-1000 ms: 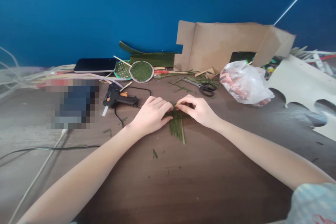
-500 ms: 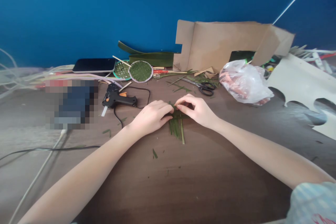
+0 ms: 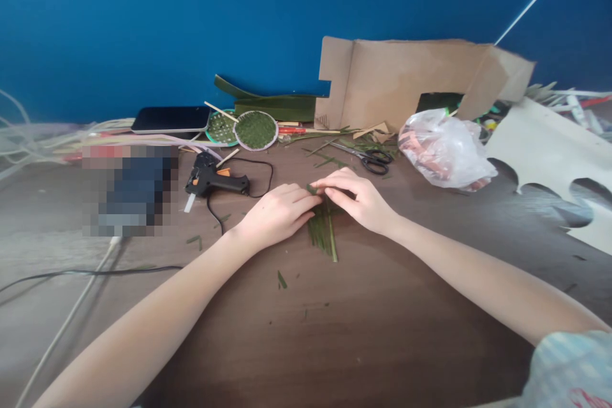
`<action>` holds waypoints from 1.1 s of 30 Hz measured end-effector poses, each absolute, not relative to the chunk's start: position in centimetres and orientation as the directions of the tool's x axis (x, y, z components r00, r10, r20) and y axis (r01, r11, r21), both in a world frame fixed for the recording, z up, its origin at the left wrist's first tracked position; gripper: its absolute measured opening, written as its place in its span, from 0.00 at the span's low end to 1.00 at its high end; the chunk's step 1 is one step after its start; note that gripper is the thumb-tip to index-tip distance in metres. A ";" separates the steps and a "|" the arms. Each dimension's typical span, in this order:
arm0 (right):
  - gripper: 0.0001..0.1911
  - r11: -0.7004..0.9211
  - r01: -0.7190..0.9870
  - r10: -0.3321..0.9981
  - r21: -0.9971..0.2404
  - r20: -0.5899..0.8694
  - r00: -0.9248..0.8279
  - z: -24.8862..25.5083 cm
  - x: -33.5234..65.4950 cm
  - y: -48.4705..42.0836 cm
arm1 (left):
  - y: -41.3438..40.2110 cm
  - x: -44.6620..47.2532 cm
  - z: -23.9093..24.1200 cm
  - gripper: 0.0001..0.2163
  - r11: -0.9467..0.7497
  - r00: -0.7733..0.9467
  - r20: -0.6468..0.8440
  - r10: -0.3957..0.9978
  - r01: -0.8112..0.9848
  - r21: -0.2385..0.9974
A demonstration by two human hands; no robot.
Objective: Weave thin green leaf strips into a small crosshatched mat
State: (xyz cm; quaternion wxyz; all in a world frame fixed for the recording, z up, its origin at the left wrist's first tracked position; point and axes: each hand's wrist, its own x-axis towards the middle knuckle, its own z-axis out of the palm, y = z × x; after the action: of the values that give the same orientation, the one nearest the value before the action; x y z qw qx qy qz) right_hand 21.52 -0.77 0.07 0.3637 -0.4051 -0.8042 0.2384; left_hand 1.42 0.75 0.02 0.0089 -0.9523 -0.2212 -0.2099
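A small bundle of thin green leaf strips [image 3: 324, 233] lies on the brown table [image 3: 335, 331], its lower ends fanning toward me. My left hand [image 3: 275, 213] rests on its left side with the fingers pressed down on the strips. My right hand [image 3: 356, 197] meets it from the right, fingertips pinched on the top of the strips. The upper part of the bundle is hidden under both hands.
A black glue gun [image 3: 213, 180] with its cord lies left of the hands. Scissors [image 3: 370, 160], two round woven green discs [image 3: 255, 129], a dark tablet [image 3: 172, 118], bent cardboard [image 3: 411, 80], a plastic bag [image 3: 447, 150] and cut white board [image 3: 554, 153] line the back and right. Cables [image 3: 71, 271] cross the left.
The right hand's fingers have shifted slightly left and down over the strips, closing toward the left hand's fingertips. The left hand and the bundle stay where they were.
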 end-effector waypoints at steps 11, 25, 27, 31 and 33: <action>0.04 0.500 0.722 0.865 -0.478 0.308 -0.395 -1.0 21.3 -0.6 | 1.0 1.4 -0.3 0.07 -0.894 0.798 0.405 0.446 0.420 0.155; 0.11 0.471 0.753 0.882 -0.459 0.264 -0.390 -1.0 21.2 -0.6 | 0.8 1.4 -0.3 0.05 -0.885 0.770 0.442 0.461 0.435 0.165; 0.11 0.470 0.753 0.883 -0.461 0.264 -0.389 -1.0 21.2 -0.6 | 0.8 1.4 -0.4 0.06 -0.881 0.767 0.437 0.470 0.438 0.179; 0.09 0.463 0.751 0.887 -0.471 0.242 -0.394 -0.8 21.2 -0.6 | 0.8 1.4 -0.4 0.06 -0.868 0.760 0.420 0.495 0.452 0.206; 0.09 0.453 0.753 0.891 -0.477 0.220 -0.396 -0.7 21.1 -0.5 | 0.8 1.4 -0.4 0.07 -0.863 0.756 0.419 0.504 0.457 0.213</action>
State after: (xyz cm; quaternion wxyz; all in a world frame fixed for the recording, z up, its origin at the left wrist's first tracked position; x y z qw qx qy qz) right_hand 21.14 -0.54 -0.66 0.2267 -0.5004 -0.8217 0.1520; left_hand 1.40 0.82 -0.37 -0.0486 -0.9356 -0.2568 -0.2372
